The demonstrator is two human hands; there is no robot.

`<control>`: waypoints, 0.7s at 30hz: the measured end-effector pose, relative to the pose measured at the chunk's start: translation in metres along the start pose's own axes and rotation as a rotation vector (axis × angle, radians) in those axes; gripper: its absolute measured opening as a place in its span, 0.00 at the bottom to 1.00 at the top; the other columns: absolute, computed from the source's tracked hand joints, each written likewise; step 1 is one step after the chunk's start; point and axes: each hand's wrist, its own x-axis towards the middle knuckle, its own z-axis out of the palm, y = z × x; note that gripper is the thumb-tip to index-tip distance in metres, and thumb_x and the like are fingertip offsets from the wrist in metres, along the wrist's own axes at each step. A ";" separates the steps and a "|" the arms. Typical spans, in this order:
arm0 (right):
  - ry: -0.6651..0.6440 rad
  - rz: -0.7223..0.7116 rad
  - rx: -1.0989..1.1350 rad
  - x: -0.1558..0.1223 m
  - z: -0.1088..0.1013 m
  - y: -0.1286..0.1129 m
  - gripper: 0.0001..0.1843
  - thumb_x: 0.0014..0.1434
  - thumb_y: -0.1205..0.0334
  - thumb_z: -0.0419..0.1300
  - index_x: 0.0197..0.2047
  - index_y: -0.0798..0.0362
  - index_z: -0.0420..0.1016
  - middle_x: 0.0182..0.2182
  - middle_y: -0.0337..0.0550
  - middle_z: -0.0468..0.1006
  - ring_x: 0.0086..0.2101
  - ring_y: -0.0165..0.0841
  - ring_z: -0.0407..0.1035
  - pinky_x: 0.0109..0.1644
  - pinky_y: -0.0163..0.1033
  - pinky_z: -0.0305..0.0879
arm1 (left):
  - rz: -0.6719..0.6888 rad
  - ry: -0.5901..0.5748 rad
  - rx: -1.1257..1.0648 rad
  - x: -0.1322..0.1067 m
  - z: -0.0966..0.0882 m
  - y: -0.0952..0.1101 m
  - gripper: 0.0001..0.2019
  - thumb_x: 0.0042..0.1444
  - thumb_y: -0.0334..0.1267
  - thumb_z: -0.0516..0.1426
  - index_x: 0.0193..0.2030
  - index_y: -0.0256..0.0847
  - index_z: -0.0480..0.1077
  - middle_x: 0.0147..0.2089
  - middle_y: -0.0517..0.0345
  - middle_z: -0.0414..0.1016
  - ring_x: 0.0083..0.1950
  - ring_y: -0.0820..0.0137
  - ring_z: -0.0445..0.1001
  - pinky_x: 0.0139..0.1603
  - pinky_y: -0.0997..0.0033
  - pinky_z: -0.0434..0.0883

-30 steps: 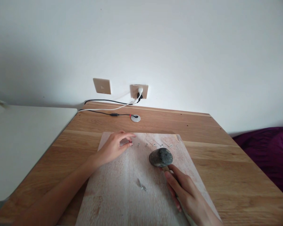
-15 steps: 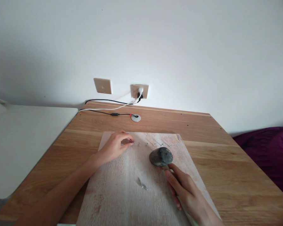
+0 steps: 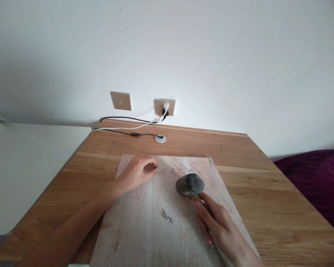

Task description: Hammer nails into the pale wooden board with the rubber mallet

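My left hand [image 3: 135, 172] rests at the far left part of a pale whitewashed board [image 3: 136, 230], thumb and forefinger pinched on a small nail [image 3: 156, 167], mostly hidden by the fingertips. To its right, several silver nails [image 3: 182, 170] stand in a row along the board's far side, some tilted. My right hand [image 3: 218, 224] is wrapped round the handle of a rubber mallet [image 3: 189, 184]. Its black head is just on the near side of the row; whether it touches the board I cannot tell. Loose nails [image 3: 168, 219] lie mid-board.
Under the board is a wooden table [image 3: 267, 200], against a white wall. Black and white cables [image 3: 122, 128] run along its back edge to a wall socket [image 3: 171, 105], near a round cable grommet [image 3: 160, 139]. A white surface [image 3: 39, 163] adjoins at left; purple fabric [image 3: 314, 181] lies right.
Almost nothing differs. The left fingertips have shifted very slightly around the nail; the mallet and right hand stay in place.
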 end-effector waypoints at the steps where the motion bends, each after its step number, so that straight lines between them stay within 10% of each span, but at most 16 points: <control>1: 0.001 0.004 0.002 0.000 0.000 0.000 0.28 0.71 0.35 0.46 0.49 0.52 0.67 0.18 0.30 0.67 0.16 0.28 0.61 0.20 0.33 0.59 | 0.006 0.000 0.011 0.000 0.000 0.000 0.07 0.56 0.23 0.62 0.33 0.40 0.72 0.33 0.62 0.77 0.36 0.70 0.75 0.40 0.71 0.67; 21: 0.016 0.015 -0.062 -0.003 -0.002 -0.007 0.33 0.70 0.35 0.46 0.57 0.57 0.68 0.17 0.30 0.68 0.17 0.30 0.62 0.22 0.34 0.61 | -0.036 0.009 -0.059 -0.001 0.008 -0.009 0.08 0.55 0.24 0.64 0.37 0.41 0.75 0.36 0.61 0.80 0.39 0.68 0.78 0.44 0.69 0.71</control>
